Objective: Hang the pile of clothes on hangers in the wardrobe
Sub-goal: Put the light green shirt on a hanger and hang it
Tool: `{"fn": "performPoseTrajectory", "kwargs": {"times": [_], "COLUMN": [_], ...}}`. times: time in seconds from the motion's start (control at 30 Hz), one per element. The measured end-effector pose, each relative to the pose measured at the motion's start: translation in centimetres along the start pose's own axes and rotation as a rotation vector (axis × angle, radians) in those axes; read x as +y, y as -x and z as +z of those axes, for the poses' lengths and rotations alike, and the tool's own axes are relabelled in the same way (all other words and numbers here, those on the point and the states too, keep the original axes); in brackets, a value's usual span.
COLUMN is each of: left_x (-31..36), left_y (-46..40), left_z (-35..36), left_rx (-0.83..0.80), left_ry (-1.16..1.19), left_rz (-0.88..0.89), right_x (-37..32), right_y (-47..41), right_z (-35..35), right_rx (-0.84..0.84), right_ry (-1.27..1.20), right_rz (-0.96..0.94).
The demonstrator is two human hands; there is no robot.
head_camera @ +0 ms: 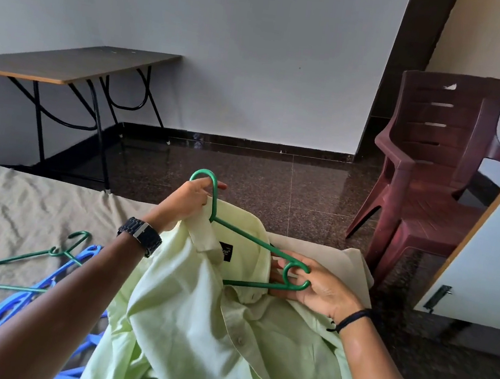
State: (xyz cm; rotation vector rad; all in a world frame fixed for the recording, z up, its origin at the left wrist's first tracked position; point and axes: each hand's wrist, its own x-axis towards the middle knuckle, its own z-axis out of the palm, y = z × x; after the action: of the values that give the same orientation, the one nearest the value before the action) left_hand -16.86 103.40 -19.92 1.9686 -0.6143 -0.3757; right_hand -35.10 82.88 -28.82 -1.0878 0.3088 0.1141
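Our left hand [192, 196] grips the hook of a green plastic hanger [249, 239], and our right hand [321, 288] pinches its looped shoulder end. The hanger's long axis runs diagonally, hook pointing up and away to the left. It sits partly inside the collar of a pale green shirt [219, 327] lying on the bed [19, 208]. Spare hangers [10, 286] lie to the left.
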Motion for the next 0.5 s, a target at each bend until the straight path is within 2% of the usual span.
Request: {"fn": "performPoseTrajectory", "kwargs": {"times": [0.13,0.27,0.33,0.43,0.5], "left_x": [0.2,0.0,0.1,0.1,0.0], "left_y": [0.7,0.7,0.6,0.4,0.5], "left_z": [0.2,1.5,1.9,1.4,0.7], "left_rx": [-0.074,-0.065,-0.017,0.044,0.080], "left_ry": [0.073,-0.027,-0.061,-0.118,-0.063], "left_rz": [-0.029,-0.027,-0.030,-0.038,-0.047], "right_x": [1.0,1.5,2.2,3.0,3.0], "right_y": [-1.4,-2.4,-3.0,-2.6,-2.2], "right_z": [0.2,1.9,1.8,0.9,0.1], "right_rx": [-0.030,0.156,0.258,0.479,0.534], "right_ry": [0.044,0.073,0.202,0.441,0.532], "right_rz": [-0.054,-0.037,-0.064,-0.232,-0.354]}}
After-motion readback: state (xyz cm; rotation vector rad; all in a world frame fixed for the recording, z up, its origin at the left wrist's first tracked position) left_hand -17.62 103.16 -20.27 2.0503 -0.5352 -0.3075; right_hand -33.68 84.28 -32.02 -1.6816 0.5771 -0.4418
